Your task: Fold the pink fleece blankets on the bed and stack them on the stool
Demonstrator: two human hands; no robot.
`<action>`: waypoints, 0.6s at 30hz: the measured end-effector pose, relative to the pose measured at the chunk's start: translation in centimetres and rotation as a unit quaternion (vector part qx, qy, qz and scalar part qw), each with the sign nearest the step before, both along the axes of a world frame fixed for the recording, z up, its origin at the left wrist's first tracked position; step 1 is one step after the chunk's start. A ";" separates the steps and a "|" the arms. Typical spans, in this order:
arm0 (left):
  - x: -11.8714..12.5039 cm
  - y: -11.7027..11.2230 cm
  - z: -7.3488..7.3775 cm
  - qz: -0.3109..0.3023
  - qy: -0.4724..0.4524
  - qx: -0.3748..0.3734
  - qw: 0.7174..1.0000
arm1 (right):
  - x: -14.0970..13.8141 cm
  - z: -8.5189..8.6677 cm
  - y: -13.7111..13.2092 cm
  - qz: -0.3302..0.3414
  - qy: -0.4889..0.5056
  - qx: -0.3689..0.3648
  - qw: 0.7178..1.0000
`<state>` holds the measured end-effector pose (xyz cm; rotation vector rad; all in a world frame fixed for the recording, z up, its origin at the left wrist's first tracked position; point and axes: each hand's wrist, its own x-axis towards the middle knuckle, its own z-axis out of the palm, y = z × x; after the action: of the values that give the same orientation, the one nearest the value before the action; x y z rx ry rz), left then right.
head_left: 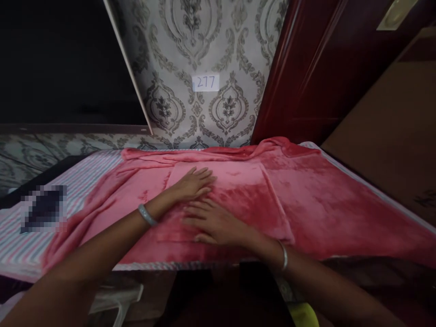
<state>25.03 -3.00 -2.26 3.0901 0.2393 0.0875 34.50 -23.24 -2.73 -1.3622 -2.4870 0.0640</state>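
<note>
Plush square (245, 200): lies flat at the centre of the frame, roughly four-cornered, reaching a rounded corner at the lower right of centre.
Square's colour: shows paler pink along the top, deeper red through the middle, mottled where the nap turns.
Square's right edge: slants down toward the lower right, slightly raised; cannot be told whether separate or a folded flap.
Plush blanket (316, 204): spreads beneath the square, from left of centre to the right edge of the frame, in matching pinkish red.
Blanket's far edge: bunched into soft ridges across mid-frame, highest right of centre.
Blanket's left side: gathered in loose creases slanting toward the lower left.
Blanket's right side: mostly flat, patchy in tone.
</note>
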 end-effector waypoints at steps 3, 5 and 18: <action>-0.9 -1.8 -2.3 -0.011 -0.010 -0.011 1.000 | 1.9 -1.8 -2.7 -0.051 -0.004 -0.005 0.999; -1.2 -2.1 -3.5 -0.005 -0.027 -0.011 1.000 | 2.6 -3.5 -3.7 -0.083 -0.013 -0.011 0.996; -1.6 -6.8 -2.1 0.035 -0.031 0.002 0.999 | 5.2 -2.8 -7.5 -0.221 0.031 0.048 0.974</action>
<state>23.45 -9.75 -4.32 3.0766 0.3463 0.1863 39.71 -30.70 -5.49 -1.8006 -2.0522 -0.1085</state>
